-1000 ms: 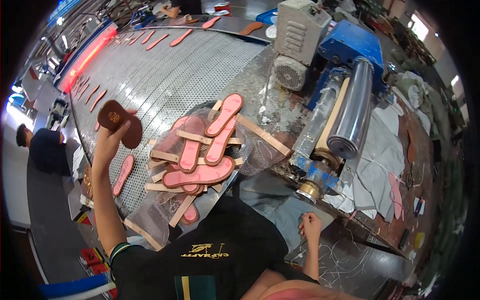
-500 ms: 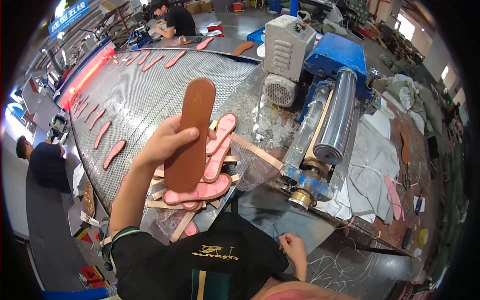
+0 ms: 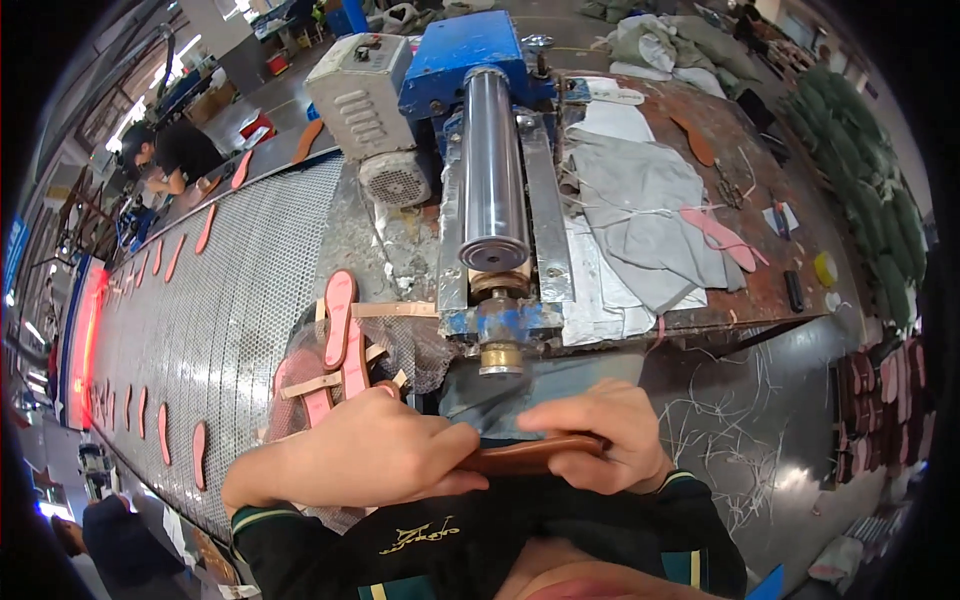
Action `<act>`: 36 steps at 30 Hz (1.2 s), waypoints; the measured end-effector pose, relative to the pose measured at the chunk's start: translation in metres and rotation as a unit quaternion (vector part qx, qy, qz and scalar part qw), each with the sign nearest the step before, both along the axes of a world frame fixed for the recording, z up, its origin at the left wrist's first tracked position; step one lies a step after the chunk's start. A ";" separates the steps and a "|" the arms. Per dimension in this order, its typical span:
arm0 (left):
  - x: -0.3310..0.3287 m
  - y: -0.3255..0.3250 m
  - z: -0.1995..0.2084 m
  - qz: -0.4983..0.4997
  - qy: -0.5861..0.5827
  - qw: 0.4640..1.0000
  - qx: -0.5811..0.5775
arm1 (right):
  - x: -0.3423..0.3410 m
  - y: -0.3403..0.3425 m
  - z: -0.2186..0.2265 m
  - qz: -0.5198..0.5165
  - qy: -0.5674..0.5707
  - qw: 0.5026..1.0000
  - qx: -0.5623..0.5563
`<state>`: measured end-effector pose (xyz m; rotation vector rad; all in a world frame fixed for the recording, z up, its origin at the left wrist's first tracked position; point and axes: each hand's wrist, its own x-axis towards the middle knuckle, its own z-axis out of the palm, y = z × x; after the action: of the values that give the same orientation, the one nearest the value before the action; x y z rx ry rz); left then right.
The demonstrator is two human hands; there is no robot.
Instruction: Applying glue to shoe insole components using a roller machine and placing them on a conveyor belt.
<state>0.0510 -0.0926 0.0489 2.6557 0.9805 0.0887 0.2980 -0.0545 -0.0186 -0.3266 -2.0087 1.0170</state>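
A brown shoe sole [image 3: 522, 458] is held level in front of my chest, seen nearly edge-on. My left hand [image 3: 385, 450] is closed around its left end, and the fingers hide that end. At the other end, my right hand [image 3: 615, 437] grips it between thumb and bent fingers. Just beyond my left hand lies a pile of pink insoles [image 3: 340, 320] with brown edges and pale straps, resting partly on clear mesh wrap [image 3: 415, 345].
Straight ahead stands a blue machine [image 3: 465, 55] with a shiny metal roller [image 3: 490, 170]. To the left, a mesh conveyor [image 3: 250, 240] carries several pink insoles. Grey cloths [image 3: 640, 220] cover part of the right-hand bench. A person [image 3: 185, 155] sits at the far left.
My left hand has brought the brown sole down from above the pile to my chest. My right hand has come up and taken its other end. The view has swung right.
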 end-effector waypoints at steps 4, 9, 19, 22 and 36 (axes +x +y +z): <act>0.010 0.004 0.017 0.021 0.046 0.994 0.099 | 0.005 0.005 -0.007 -0.146 0.070 0.983 0.091; -0.021 0.040 0.024 0.191 -0.221 0.912 0.288 | 0.064 0.059 -0.004 -0.366 0.272 0.882 -0.122; -0.070 0.152 -0.005 0.154 -0.191 0.966 0.085 | 0.100 0.188 -0.032 -0.329 0.130 0.889 -0.291; -0.062 0.174 -0.008 0.100 -0.144 0.984 0.026 | 0.060 0.189 -0.021 -0.255 0.141 0.913 -0.284; -0.106 0.165 -0.034 0.139 -0.125 0.981 0.045 | 0.085 0.095 -0.165 -0.243 -0.109 0.883 -0.386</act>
<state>-0.0552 0.0723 0.0147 2.4873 1.2772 0.5252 0.3830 0.0409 -0.1834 -1.3484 -1.4773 1.4398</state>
